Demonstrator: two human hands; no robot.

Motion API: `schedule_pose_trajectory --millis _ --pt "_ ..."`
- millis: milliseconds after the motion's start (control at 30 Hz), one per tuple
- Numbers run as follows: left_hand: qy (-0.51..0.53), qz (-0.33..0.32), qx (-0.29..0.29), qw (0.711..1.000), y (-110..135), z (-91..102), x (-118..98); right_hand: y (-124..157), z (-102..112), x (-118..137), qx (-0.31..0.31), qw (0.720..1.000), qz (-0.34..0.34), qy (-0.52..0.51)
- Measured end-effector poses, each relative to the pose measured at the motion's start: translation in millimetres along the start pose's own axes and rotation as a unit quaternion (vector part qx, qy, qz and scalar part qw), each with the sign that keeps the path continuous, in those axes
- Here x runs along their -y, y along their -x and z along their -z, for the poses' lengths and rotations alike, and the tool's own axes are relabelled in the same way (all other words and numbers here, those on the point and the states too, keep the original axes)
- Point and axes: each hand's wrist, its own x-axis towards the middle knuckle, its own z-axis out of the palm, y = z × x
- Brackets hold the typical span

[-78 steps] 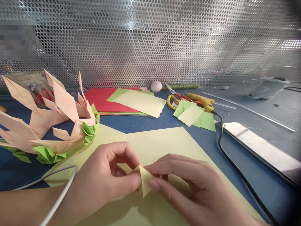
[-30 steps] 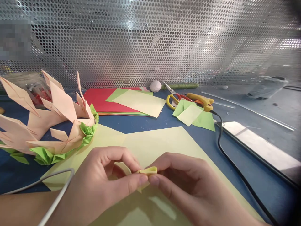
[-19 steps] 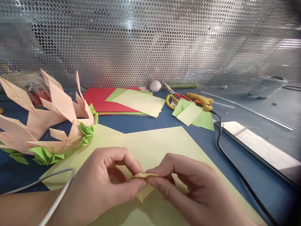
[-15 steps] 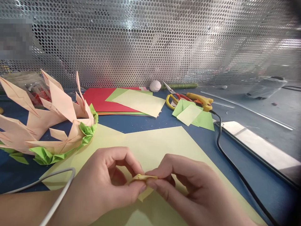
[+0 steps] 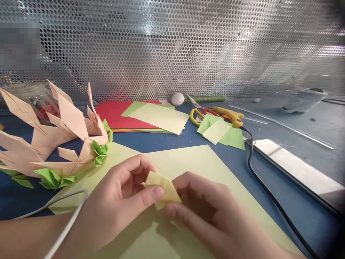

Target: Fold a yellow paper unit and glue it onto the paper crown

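**Little yellow fold just got flipped up to face the camera**

Both hands are pinching the small folded pale-yellow paper piece right above the big pale-yellow sheet on the blue desk. Left hand has its thumb pressed on the front with fingers curled behind; right hand holds the lower right corner from below. So each grip is closed on the paper, no gap.

What changed: half a second ago the piece was squashed flat and edge-on between the fingertips, barely a sliver. Now it's lifted a bit and turned so its broad face shows, roughly a kite shape. My guess is the crease got pressed and it's being checked or opened for the next fold.

Room-wise: the peach and green folded paper crown sits near the left hand, and a grey cable loops over that forearm. A black cord runs down the right side, just off the sheet's edge. The stack of red and green paper sheets, the yellow-handled scissors and the green paper squares are well back by the perforated metal screen. Plenty of open sheet in front.
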Motion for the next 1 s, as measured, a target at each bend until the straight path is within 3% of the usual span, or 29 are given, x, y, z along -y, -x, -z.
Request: schedule_pose_trajectory --millis 133,267,333,433,533,733,1000 --pt "-0.022 0.001 0.01 1.0 0.6 0.9 1.5 -1.6 0.7 -0.3 -0.031 0.999 0.004 0.012" --pt "-0.05 0.045 -0.016 0.998 0.5 -2.6 -1.6 -0.4 1.7 1.0 -0.113 0.993 0.011 -0.041" --pt "-0.049 0.045 0.0 0.998 -1.0 -3.1 -1.4 -0.1 1.7 0.3 -0.135 0.989 0.019 -0.061" --pt "-0.029 0.037 0.03 0.998 -4.0 -0.4 3.0 -0.2 1.1 -1.1 -0.124 0.99 0.031 -0.054" --pt "-0.018 0.022 -0.002 1.0 -5.5 3.4 8.1 0.2 -0.4 -2.7 -0.128 0.99 0.034 -0.051" --pt "0.04 0.029 0.023 0.999 -5.9 3.9 11.1 2.0 -0.5 -9.9 -0.12 0.986 0.114 0.012" --pt "0.053 0.041 0.027 0.997 -8.1 1.1 5.8 -0.8 3.2 -5.5 -0.092 0.99 0.102 -0.011"
